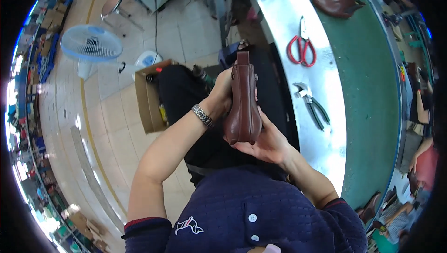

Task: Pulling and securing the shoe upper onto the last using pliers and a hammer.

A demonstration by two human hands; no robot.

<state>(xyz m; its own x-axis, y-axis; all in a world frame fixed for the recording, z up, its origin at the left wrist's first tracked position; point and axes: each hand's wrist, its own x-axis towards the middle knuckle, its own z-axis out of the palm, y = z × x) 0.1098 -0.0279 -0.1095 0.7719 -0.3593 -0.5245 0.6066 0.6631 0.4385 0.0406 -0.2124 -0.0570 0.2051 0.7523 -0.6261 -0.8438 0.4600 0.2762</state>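
Centrally, brown leather shoe held upright above the lap, just left of the metal table. Left hand wrapped around its upper part, right hand cupped under its lower end, fingers closed on the leather. On the table: red scissors, pliers.

Shoe upper sits centre, held between left hand on its left side and right hand under its lower end — over the person's lap. Right of it runs the metal bench edge, with scissors lying on it farther up and pliers nearer; beyond them the conveyor belt carries another shoe piece. Left — cardboard box on the floor beside the lap, fan behind it.
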